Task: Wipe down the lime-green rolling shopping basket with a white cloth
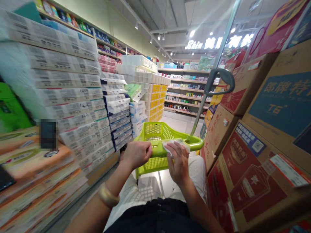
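Observation:
A lime-green shopping cart (159, 129) stands right in front of me. Its thick green handle (196, 145) runs across at waist height. Wrapped round the handle's left end is my left hand (139, 154), fingers closed in a fist; a gold bangle (108, 195) sits on that forearm. My right hand (178, 158) presses a white tissue or wipe (170, 146) onto the handle's middle-right part, fingers bent over it. The cloth's full shape is partly hidden under the fingers. Through the perforated walls of the basket no contents can be made out.
Stacked white paper packs (73, 77) line the left, with orange packs (26, 161) nearer and a dark phone-like object (48, 134) on top. Cardboard cartons (257, 174) crowd the right. A metal pole with a grey grip (220, 81) rises beside the cart. Shelves (187, 87) stand ahead.

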